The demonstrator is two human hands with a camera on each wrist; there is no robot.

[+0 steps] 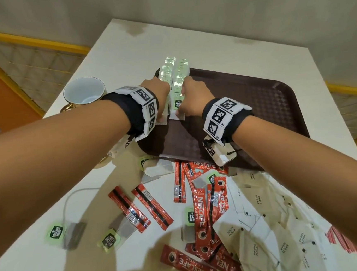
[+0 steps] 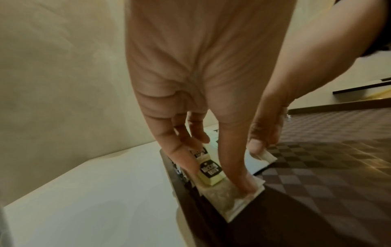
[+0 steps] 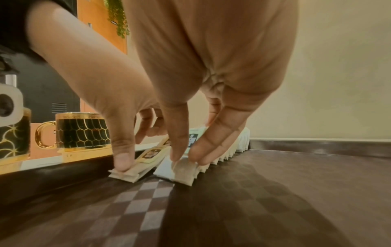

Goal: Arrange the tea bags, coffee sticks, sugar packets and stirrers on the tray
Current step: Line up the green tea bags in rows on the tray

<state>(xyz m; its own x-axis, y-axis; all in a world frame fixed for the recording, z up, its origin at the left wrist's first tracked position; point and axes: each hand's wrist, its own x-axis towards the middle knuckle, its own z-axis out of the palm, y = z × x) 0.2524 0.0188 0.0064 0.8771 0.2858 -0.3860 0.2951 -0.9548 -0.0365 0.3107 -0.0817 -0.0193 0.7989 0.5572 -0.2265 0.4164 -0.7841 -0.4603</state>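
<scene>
Two rows of overlapping tea bags lie along the left end of the brown tray (image 1: 257,106): a left row (image 1: 165,73) and a right row (image 1: 180,79). My left hand (image 1: 160,93) presses on the left row (image 2: 230,200) with straight fingers, its thumb on the nearest bag. My right hand (image 1: 192,95) presses its straight fingertips on the near end of the right row (image 3: 184,172). Red coffee sticks (image 1: 200,215), beige sugar packets (image 1: 256,202) and loose tea bags (image 1: 74,233) lie scattered on the table in front of the tray. Red-striped stirrers (image 1: 342,242) show at the lower right.
A white-lined mug (image 1: 84,91) with black and gold outside stands on the table left of the tray. The white table (image 1: 123,53) ends close behind the tray at a wall. The tray's right part (image 1: 267,97) is bare.
</scene>
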